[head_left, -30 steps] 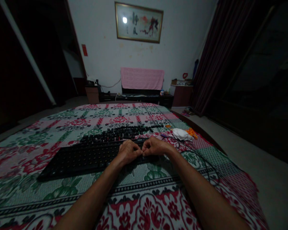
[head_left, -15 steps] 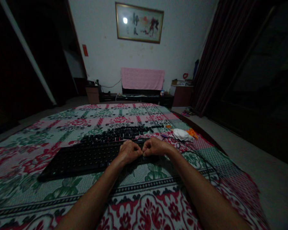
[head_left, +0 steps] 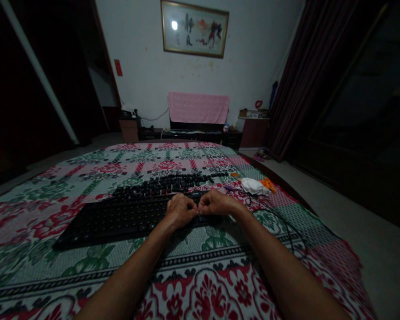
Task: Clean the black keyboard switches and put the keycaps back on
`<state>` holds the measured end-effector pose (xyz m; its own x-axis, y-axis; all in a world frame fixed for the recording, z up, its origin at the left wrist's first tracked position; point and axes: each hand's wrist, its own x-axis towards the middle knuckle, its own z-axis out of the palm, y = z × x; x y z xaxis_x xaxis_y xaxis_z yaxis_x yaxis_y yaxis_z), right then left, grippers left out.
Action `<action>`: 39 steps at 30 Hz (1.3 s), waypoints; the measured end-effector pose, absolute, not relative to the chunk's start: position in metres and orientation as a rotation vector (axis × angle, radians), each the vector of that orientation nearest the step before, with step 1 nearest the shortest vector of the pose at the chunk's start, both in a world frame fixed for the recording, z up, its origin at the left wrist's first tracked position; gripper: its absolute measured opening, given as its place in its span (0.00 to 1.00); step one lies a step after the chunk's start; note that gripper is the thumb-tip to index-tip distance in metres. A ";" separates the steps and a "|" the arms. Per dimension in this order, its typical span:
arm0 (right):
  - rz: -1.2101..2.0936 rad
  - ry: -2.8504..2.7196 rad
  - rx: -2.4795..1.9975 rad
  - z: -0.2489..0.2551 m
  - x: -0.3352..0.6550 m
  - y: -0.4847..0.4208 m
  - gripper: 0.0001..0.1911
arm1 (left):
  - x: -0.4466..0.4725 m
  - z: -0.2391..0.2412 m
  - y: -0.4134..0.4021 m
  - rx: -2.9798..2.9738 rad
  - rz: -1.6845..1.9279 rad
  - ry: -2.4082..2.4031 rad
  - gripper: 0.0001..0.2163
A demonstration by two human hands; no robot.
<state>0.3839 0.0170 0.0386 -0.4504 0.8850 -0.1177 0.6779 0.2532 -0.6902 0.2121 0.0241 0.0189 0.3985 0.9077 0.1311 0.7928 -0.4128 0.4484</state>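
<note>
A black keyboard (head_left: 120, 220) lies across a floral bedspread (head_left: 216, 284). Its keys look removed, and a heap of loose black keycaps (head_left: 166, 183) sits just behind it. My left hand (head_left: 182, 210) and my right hand (head_left: 215, 203) rest on the keyboard's right part. Both are curled, and their fingertips are pinched together and touching each other. Whatever small thing may be between the fingertips is hidden.
A white cloth (head_left: 252, 186) and an orange item (head_left: 267, 183) lie right of the keycaps. A dark cable (head_left: 282, 222) loops toward the bed's right edge. Beyond the bed stands a low cabinet with a pink cloth (head_left: 198, 108) draped over it. Dark curtains (head_left: 300, 80) hang at right.
Both hands stay pinched at the same spot on the keyboard. Only the view has tipped down slightly.
</note>
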 end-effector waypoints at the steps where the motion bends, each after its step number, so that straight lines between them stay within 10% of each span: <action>1: 1.003 -2.236 -1.435 0.039 0.384 0.017 0.10 | 0.212 0.018 0.024 2.344 0.512 1.484 0.07; 18: 0.956 -2.197 -1.414 0.036 0.387 0.020 0.10 | 0.200 0.016 0.040 2.256 0.599 1.305 0.09; 28: 0.111 -1.875 -1.726 0.026 0.394 0.029 0.12 | 0.165 0.032 0.050 2.334 0.674 1.888 0.12; 39: 0.319 -2.005 -1.786 0.021 0.401 0.034 0.10 | 0.161 0.027 0.049 2.409 0.442 1.929 0.15</action>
